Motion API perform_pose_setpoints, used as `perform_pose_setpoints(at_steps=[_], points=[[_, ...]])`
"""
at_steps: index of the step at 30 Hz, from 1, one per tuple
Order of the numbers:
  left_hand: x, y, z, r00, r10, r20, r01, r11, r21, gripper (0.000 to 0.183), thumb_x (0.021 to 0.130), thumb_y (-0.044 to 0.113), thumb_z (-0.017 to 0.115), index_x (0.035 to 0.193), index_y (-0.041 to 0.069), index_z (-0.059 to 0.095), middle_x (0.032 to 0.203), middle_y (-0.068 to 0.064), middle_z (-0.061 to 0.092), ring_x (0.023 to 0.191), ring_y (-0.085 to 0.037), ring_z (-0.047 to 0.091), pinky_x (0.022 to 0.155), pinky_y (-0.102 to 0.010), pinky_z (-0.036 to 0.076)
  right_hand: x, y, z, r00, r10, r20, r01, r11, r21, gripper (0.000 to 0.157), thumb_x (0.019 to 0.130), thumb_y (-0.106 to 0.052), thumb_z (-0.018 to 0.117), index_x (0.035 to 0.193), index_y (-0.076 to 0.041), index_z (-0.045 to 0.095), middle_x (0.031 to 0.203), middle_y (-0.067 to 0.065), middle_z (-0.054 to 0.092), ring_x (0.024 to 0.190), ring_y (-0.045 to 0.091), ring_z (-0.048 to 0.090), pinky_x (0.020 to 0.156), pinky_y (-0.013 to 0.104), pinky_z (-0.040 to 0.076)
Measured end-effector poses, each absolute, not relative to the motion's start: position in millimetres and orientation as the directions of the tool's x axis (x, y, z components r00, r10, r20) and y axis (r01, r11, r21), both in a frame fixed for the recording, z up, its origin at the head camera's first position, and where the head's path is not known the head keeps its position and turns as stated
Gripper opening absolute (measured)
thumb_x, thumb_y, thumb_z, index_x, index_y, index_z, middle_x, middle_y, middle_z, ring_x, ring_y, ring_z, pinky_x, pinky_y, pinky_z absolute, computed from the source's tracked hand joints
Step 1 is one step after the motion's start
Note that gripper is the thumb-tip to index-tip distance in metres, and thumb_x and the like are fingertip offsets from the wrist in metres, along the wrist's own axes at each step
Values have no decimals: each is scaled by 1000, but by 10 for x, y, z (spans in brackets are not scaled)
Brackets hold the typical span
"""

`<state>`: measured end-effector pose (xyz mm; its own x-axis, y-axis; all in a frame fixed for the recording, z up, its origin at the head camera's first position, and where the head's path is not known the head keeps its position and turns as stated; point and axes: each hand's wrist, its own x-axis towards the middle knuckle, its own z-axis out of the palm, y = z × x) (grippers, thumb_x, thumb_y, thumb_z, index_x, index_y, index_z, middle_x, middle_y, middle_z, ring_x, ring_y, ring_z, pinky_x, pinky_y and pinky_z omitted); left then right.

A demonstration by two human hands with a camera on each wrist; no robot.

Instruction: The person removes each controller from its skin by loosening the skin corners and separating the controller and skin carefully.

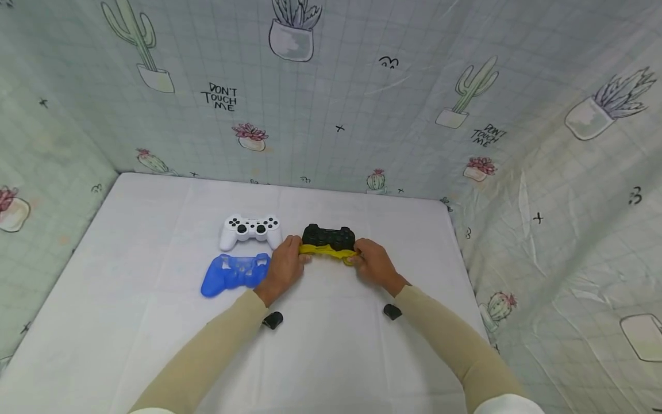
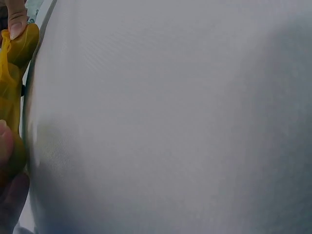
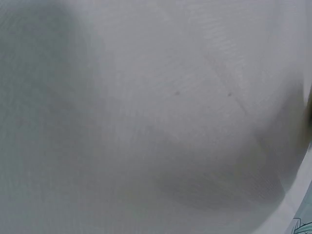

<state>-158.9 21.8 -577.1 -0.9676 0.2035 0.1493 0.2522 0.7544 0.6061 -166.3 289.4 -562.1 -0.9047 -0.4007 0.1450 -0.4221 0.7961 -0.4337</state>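
A black game controller (image 1: 328, 236) is in front of me, with a yellow silicone cover (image 1: 327, 250) stretched over its near side. My left hand (image 1: 286, 263) grips the left end of the cover and controller, and my right hand (image 1: 373, 264) pinches the right end. In the left wrist view the yellow cover (image 2: 13, 92) shows at the left edge, with a thumb (image 2: 17, 24) pressing on its upper end. The right wrist view holds mostly white cloth.
Left of my hands, a white game controller (image 1: 251, 230) lies above a blue silicone cover (image 1: 235, 272), whose right end is near my left wrist. Two small black pieces (image 1: 273, 320) lie by my forearms, one beside each. Patterned curtains (image 1: 336, 92) enclose the white-covered table (image 1: 331, 356).
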Motion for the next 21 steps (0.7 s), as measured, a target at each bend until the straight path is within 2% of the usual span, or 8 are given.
perform_pose_setpoints(at_steps=[3,5,7,9,13,17,21], points=[[-1598,223,-5741,-975,196,107,220,752,621,34,95,19,77,116,1,58,103,-14,60,87,-28,58,84,-43,56,-1683,2889,-5608,-922,-382,65,-369,812,-452,26,95,-21,77,103,-6,58,92,6,57,84,20,51,78,35,47],[-1605,230,-5729,-976,205,67,200,747,633,35,95,18,76,119,1,57,107,-14,59,91,-29,58,88,-43,56,-1681,2886,-5615,-929,-370,-3,-331,836,-437,37,93,-27,80,114,-5,58,106,9,61,95,23,55,89,38,52],[-1609,240,-5723,-976,213,36,185,735,652,39,95,17,76,123,1,56,115,-16,59,100,-31,60,96,-43,56,-1681,2887,-5629,-929,-365,-61,-312,860,-404,50,92,-32,81,125,-5,56,121,11,61,107,24,56,101,41,52],[-1612,247,-5723,-977,214,21,172,717,676,45,94,15,77,129,0,54,125,-19,58,111,-34,60,106,-46,52,-1686,2888,-5638,-923,-377,-81,-327,876,-355,55,91,-37,82,127,-6,56,128,11,61,113,24,57,108,42,51],[-1614,253,-5736,-981,193,16,149,700,699,51,92,10,78,134,1,50,133,-22,60,120,-37,61,112,-48,49,-1711,2896,-5636,-904,-427,-28,-404,873,-274,46,93,-38,79,119,-7,59,121,10,66,105,22,60,99,39,56],[-1624,233,-5717,-984,174,38,150,696,702,48,93,12,78,132,5,51,122,-20,66,106,-34,64,100,-47,55,-1753,2904,-5598,-888,-459,32,-449,850,-274,39,91,-35,81,110,-7,62,106,8,67,90,19,58,84,36,56],[-1646,200,-5668,-983,175,54,162,691,705,45,91,16,79,127,6,53,111,-16,68,94,-32,62,88,-47,53,-1801,2906,-5545,-887,-459,43,-444,824,-351,35,89,-30,84,102,-7,60,92,7,63,81,17,51,74,32,49]])
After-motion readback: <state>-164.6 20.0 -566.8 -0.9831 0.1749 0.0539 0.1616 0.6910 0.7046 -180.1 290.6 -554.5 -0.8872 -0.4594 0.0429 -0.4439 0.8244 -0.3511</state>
